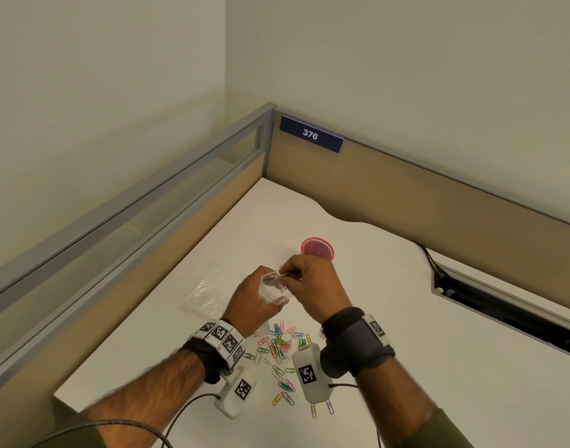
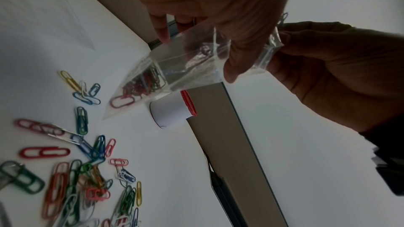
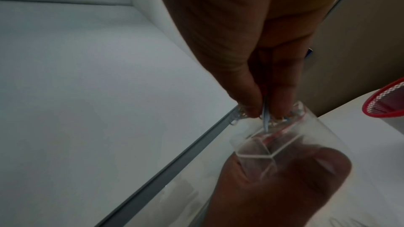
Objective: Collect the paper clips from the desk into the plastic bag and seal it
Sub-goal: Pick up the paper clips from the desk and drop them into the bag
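right now the left hand (image 1: 251, 295) has its grip wrapped around a clear plastic bag (image 2: 174, 63), held up off the bench (image 1: 390, 286) with the mouth facing the right hand (image 1: 312, 286). right hand's grip is pinching a few paper clips (image 3: 265, 118) at the bag's mouth, fingertips (image 3: 251, 108) right at the opening. some clips are already in the bag's bottom corner (image 2: 140, 87), which hangs just over the bench surface.

edges: bench sits in a cubicle corner. tan partition (image 1: 439, 195) with a metal top rail runs along the far side, and a glazed partition (image 1: 131, 205) runs along the left. a blue plate reading 376 (image 1: 311, 134) is fixed near the corner. bench's far edge has a wavy cutout; a cable slot (image 1: 503, 308) with a black cable opens on the right.

open room: white bench surface is mostly bare toward the far corner and to the right of the hands.

on the surface: loose paper clips (image 1: 282, 357) in mixed colours lie scattered between and under the wrists, near the front edge. a second clear bag (image 1: 207, 292) lies flat just left of the left hand. a red mesh cup (image 1: 317, 248) stands just beyond the right hand.

room: plain pale walls above the partitions.
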The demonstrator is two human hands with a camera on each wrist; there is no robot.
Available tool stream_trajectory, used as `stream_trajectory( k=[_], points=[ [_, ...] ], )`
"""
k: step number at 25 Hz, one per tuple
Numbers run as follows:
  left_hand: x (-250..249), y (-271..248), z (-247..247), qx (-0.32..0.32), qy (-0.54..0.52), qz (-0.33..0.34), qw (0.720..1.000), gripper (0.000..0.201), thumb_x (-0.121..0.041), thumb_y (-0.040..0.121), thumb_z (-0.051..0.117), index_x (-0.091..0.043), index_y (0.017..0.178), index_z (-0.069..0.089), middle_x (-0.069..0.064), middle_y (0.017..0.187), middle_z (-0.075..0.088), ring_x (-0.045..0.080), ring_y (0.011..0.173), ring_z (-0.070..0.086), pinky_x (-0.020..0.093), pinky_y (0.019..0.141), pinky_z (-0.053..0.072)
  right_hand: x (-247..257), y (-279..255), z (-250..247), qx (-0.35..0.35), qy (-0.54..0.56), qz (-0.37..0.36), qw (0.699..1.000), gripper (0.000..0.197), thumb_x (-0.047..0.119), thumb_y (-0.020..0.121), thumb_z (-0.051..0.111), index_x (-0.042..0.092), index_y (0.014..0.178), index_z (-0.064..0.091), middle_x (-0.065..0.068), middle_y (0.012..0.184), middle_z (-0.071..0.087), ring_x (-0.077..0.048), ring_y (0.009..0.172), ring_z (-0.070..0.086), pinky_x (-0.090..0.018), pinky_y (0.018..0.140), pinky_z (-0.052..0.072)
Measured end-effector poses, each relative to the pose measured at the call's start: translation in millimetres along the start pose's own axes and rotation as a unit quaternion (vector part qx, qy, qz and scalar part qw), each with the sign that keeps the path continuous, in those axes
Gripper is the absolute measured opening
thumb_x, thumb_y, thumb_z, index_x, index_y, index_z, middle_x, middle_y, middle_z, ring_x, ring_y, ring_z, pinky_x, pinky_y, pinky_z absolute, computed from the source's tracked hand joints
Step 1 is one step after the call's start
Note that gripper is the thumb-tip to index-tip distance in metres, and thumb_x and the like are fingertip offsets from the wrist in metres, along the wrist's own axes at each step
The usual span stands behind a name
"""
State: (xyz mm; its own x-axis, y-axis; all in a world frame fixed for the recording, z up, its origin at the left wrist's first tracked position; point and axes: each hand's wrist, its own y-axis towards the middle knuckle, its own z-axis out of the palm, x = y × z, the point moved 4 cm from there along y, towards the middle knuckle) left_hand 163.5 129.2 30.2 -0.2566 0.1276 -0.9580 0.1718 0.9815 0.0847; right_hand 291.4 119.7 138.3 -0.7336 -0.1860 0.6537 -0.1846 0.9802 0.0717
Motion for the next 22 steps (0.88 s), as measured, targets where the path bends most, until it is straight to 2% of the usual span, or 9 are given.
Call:
stream_trajectory(
  k=[2,7,9,11,15,16,18,20,22],
  points=[
    [2,1,-1,0.003,-0.005,-0.001,1.0,0.039,-0.015,0.075,0.078,-0.024,0.106,0.056,-0.007,0.095,0.067,0.013,0.09,0.067,0.027,0.075,0.056,2,0,1,0.003,-0.013,-0.005,1.0,0.009,0.015,0.087,0.065,0.012,0.094,0.071,-0.001,0.09,0.07,-0.014,0.08,0.064,-0.034,0.078,0.058],
    [3,-2,2,0.005,-0.005,0.004,1.0,0.037,-0.028,0.073,0.077,-0.023,0.103,0.057,-0.007,0.102,0.067,0.014,0.102,0.065,0.029,0.087,0.055,3,0,-6,0.002,0.006,0.007,1.0,0.015,0.008,0.091,0.058,0.013,0.098,0.07,0.0,0.092,0.069,-0.014,0.082,0.065,-0.031,0.081,0.058],
    [2,-1,4,0.008,-0.003,0.006,1.0,0.035,-0.028,0.074,0.078,-0.022,0.103,0.058,-0.006,0.102,0.068,0.014,0.105,0.064,0.03,0.091,0.053,1,0,-9,-0.002,0.019,0.007,1.0,0.017,0.006,0.092,0.055,0.013,0.098,0.07,0.005,0.089,0.067,-0.013,0.081,0.066,-0.03,0.08,0.058],
    [1,-1,5,0.008,0.006,0.011,1.0,0.033,-0.023,0.077,0.079,-0.02,0.103,0.058,-0.005,0.103,0.068,0.013,0.106,0.064,0.029,0.093,0.051,0,0,-10,-0.011,0.032,0.006,0.999,0.019,0.005,0.093,0.054,0.014,0.099,0.069,0.007,0.087,0.065,-0.011,0.08,0.066,-0.025,0.078,0.057],
    [-1,-3,4,0.001,0.003,0.004,1.0,0.034,-0.017,0.076,0.08,-0.023,0.102,0.058,-0.009,0.101,0.067,0.009,0.104,0.063,0.028,0.091,0.051,-18,-5,-18,-0.063,0.071,0.021,0.995,0.017,0.006,0.092,0.057,0.016,0.098,0.069,0.014,0.081,0.063,-0.003,0.071,0.063,-0.007,0.066,0.051],
    [0,-4,2,-0.003,0.007,0.008,1.0,0.034,-0.016,0.076,0.08,-0.022,0.101,0.058,-0.01,0.101,0.067,0.008,0.105,0.062,0.028,0.092,0.05,-30,-8,-16,-0.072,0.065,0.03,0.995,0.016,0.007,0.092,0.057,0.016,0.097,0.069,0.013,0.081,0.064,-0.003,0.071,0.064,-0.008,0.066,0.052],
    [4,-5,-2,-0.014,0.0,0.013,1.0,0.034,-0.013,0.075,0.081,-0.02,0.101,0.059,-0.009,0.1,0.067,0.007,0.105,0.062,0.028,0.094,0.049,-67,-20,-6,-0.068,0.034,0.067,0.995,0.015,0.007,0.09,0.058,0.016,0.094,0.069,0.006,0.085,0.068,-0.009,0.075,0.065,-0.019,0.072,0.055],
    [7,-7,-6,-0.023,-0.005,0.01,1.0,0.035,-0.011,0.075,0.081,-0.019,0.101,0.059,-0.007,0.1,0.067,0.007,0.104,0.063,0.025,0.093,0.048,-107,-43,12,-0.022,-0.042,0.118,0.992,0.016,0.009,0.09,0.057,0.016,0.094,0.071,0.0,0.094,0.071,-0.015,0.083,0.065,-0.029,0.081,0.055],
    [8,-9,-9,-0.029,-0.003,0.005,1.0,0.035,-0.011,0.075,0.081,-0.019,0.101,0.059,-0.007,0.101,0.068,0.007,0.104,0.063,0.02,0.091,0.047,-138,-77,34,0.053,-0.125,0.159,0.978,0.02,0.013,0.093,0.053,0.02,0.098,0.071,0.0,0.104,0.069,-0.015,0.093,0.063,-0.023,0.085,0.049]
  ],
)
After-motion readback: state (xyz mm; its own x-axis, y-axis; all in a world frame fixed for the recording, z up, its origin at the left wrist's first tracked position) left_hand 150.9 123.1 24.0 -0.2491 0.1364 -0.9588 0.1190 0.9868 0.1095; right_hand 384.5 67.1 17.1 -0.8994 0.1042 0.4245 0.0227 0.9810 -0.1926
